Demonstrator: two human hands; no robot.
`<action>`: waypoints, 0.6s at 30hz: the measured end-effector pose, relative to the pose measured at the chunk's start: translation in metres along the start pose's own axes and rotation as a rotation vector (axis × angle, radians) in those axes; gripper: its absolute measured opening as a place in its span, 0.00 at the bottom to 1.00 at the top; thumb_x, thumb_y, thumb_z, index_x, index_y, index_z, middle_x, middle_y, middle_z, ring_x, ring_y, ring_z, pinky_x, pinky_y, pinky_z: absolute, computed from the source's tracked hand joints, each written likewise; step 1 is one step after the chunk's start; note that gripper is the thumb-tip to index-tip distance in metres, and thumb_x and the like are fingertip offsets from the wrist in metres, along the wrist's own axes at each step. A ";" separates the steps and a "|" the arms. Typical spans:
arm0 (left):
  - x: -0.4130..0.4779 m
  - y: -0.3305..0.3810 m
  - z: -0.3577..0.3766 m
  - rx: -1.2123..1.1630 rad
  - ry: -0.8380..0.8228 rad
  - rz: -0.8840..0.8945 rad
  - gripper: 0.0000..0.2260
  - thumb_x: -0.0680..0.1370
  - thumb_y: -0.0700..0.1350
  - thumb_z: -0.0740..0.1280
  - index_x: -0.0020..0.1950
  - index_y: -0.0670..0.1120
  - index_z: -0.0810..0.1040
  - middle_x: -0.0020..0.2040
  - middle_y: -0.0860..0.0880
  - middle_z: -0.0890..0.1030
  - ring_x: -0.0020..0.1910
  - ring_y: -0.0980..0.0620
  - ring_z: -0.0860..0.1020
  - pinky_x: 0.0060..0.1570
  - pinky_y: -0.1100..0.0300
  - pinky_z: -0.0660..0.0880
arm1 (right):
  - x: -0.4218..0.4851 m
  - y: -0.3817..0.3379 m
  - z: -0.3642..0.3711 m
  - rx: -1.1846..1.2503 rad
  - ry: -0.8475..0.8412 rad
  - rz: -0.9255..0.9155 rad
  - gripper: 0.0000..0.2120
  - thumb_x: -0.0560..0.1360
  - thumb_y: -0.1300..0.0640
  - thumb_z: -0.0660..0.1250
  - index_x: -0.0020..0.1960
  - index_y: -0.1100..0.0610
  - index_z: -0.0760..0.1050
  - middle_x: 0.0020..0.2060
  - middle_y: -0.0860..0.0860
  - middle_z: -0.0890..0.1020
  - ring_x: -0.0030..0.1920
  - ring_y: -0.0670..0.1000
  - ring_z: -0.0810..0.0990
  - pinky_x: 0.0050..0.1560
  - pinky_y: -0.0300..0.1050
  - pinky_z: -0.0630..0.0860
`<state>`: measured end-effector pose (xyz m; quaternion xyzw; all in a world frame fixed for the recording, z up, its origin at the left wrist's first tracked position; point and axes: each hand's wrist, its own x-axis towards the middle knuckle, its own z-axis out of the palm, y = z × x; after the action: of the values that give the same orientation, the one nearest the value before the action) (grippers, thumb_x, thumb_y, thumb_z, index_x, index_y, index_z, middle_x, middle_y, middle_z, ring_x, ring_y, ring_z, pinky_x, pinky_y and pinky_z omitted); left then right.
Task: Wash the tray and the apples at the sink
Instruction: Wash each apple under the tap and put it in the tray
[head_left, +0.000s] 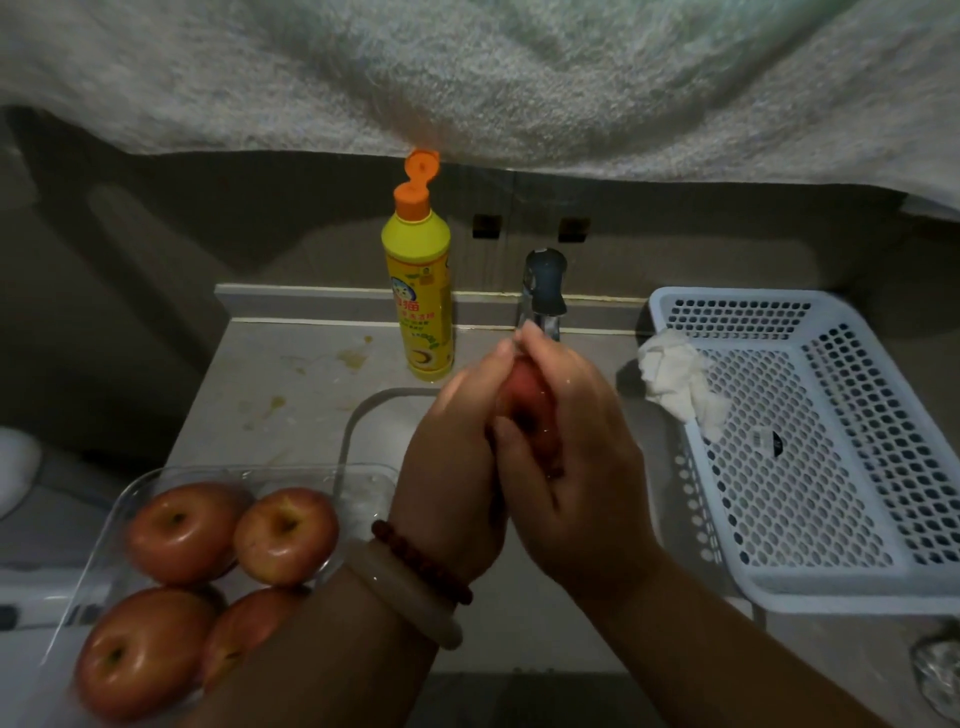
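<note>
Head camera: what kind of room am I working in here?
Probably a home kitchen or washroom sink counter: a metal faucet over a basin, a yellow dish-soap bottle with an open orange cap, and a white perforated plastic basket alongside.

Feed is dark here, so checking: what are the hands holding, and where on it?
Both hands, left hand and right hand, cup one apple between them, gripping its opposite sides below the tap.
</note>
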<state>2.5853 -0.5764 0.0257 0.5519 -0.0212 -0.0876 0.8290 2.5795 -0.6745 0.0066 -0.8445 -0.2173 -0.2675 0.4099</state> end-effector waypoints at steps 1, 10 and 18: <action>-0.001 0.000 0.001 0.025 0.040 0.032 0.11 0.77 0.58 0.62 0.51 0.52 0.76 0.42 0.57 0.81 0.43 0.60 0.80 0.41 0.69 0.76 | 0.002 -0.002 0.000 0.083 0.008 0.066 0.22 0.79 0.52 0.60 0.71 0.58 0.65 0.65 0.52 0.74 0.66 0.47 0.73 0.65 0.46 0.72; 0.006 -0.015 -0.001 0.908 0.384 0.539 0.17 0.74 0.39 0.71 0.60 0.47 0.71 0.50 0.55 0.76 0.52 0.69 0.67 0.46 0.87 0.61 | 0.022 -0.014 -0.001 0.477 -0.050 0.731 0.20 0.68 0.32 0.62 0.52 0.43 0.75 0.49 0.43 0.81 0.50 0.44 0.81 0.50 0.47 0.81; 0.000 0.011 -0.004 0.040 0.058 0.010 0.21 0.76 0.60 0.63 0.60 0.46 0.77 0.47 0.54 0.80 0.44 0.59 0.80 0.43 0.67 0.77 | -0.004 -0.006 0.009 0.111 -0.052 0.157 0.23 0.80 0.40 0.53 0.71 0.51 0.59 0.67 0.55 0.68 0.63 0.47 0.71 0.60 0.30 0.70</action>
<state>2.5875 -0.5690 0.0340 0.5705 -0.0015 -0.0669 0.8186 2.5751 -0.6646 0.0032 -0.8415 -0.1754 -0.2001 0.4702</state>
